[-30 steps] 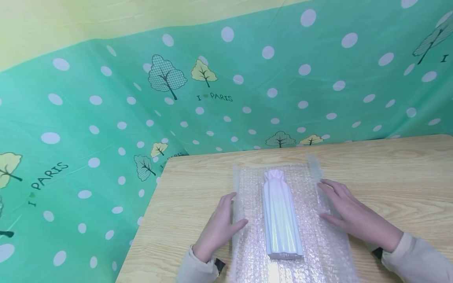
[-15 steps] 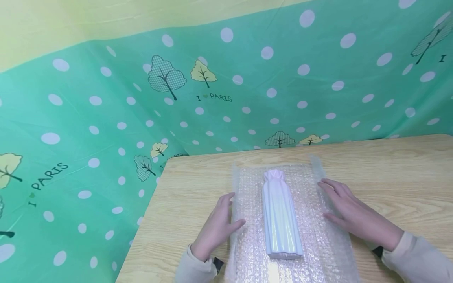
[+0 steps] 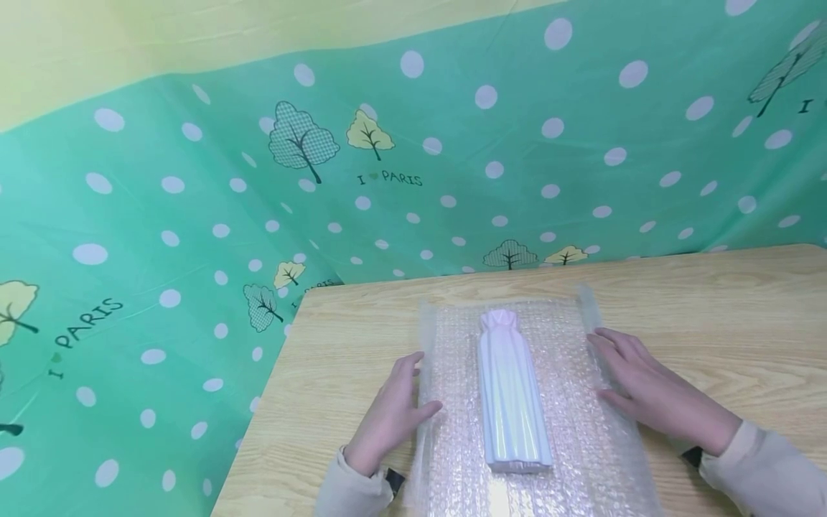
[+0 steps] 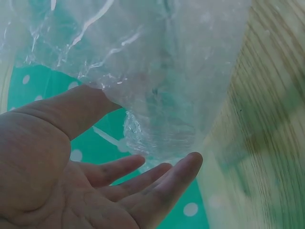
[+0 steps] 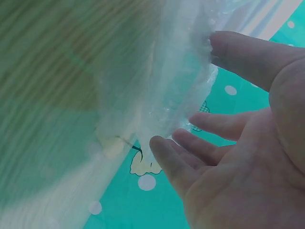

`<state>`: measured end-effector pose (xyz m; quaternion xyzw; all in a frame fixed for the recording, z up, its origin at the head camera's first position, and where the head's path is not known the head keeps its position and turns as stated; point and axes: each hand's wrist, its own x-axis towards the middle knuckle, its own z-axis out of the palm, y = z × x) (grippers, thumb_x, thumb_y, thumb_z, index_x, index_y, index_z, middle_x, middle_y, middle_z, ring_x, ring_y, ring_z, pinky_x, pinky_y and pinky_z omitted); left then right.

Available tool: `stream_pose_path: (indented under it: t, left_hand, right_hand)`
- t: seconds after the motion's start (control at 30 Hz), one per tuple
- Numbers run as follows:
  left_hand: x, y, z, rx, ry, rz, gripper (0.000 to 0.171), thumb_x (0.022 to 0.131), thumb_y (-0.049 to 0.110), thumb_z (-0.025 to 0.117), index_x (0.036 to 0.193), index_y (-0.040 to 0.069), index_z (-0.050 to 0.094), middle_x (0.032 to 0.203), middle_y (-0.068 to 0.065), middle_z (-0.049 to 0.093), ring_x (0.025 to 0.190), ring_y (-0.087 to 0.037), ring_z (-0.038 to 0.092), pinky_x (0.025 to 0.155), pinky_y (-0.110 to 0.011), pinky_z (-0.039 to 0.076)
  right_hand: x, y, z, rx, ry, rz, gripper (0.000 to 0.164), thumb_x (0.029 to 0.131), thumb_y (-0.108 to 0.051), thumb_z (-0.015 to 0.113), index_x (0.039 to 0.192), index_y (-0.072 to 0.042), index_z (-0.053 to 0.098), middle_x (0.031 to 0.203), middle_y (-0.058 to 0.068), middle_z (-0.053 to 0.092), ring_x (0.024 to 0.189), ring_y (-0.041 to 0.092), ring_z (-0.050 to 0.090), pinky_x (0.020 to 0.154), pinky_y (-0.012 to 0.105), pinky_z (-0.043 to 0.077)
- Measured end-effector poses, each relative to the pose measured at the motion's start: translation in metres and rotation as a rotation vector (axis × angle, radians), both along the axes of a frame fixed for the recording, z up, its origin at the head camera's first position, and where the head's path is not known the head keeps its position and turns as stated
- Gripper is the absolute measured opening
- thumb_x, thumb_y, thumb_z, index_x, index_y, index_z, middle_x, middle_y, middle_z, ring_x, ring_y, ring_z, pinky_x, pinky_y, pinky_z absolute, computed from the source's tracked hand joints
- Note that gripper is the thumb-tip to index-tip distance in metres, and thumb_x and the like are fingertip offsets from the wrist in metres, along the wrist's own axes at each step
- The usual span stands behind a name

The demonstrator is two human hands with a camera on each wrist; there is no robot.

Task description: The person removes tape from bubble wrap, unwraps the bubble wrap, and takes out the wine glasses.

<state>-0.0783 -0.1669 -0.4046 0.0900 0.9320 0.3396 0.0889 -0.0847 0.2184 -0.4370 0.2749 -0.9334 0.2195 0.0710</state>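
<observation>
A pale, iridescent white vase (image 3: 513, 402) with a fluted body and a gathered neck lies on its side on a sheet of bubble wrap (image 3: 575, 459). Its neck points to the far side of the table. At the sheet's left edge is my left hand (image 3: 390, 413), thumb over the plastic and fingers loosely bent. My right hand (image 3: 659, 391) rests along the right edge in much the same way. Both wrist views show a thumb touching the bubble wrap (image 4: 162, 57), with the fingers spread loosely below it.
The wood-grain table (image 3: 723, 316) extends to both sides of the sheet. Behind it and to the left hangs a green cloth (image 3: 194, 287) with white dots and printed trees, yellow along its top.
Both hands have shifted slightly outward, left and right. The bubble wrap's side edges have spread a little wider with them, while the vase stays in place.
</observation>
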Motion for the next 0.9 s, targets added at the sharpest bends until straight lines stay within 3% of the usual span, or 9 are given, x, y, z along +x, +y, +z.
stream_pose_path:
  t: [0.57, 0.9]
  left_hand:
    - [-0.002, -0.008, 0.001, -0.001, 0.002, 0.005, 0.077, 0.087, 0.02, 0.076, 0.151, 0.008, 0.034, 0.146, -0.014, 0.046, 0.123, -0.037, 0.055, 0.095, -0.052, 0.054]
    - [-0.003, -0.016, 0.0, -0.062, 0.037, 0.012, 0.076, 0.085, 0.017, 0.078, 0.149, 0.005, 0.037, 0.148, -0.013, 0.044, 0.129, -0.035, 0.051, 0.097, -0.052, 0.053]
  right_hand:
    - [0.0, 0.008, 0.004, 0.035, -0.091, -0.011, 0.076, 0.085, -0.014, 0.075, 0.144, 0.01, 0.034, 0.146, 0.032, 0.035, 0.128, 0.047, 0.039, 0.097, 0.064, 0.047]
    - [0.0, 0.01, 0.005, 0.044, -0.131, -0.02, 0.075, 0.087, -0.015, 0.074, 0.144, 0.011, 0.034, 0.145, 0.033, 0.035, 0.128, 0.049, 0.039, 0.097, 0.065, 0.046]
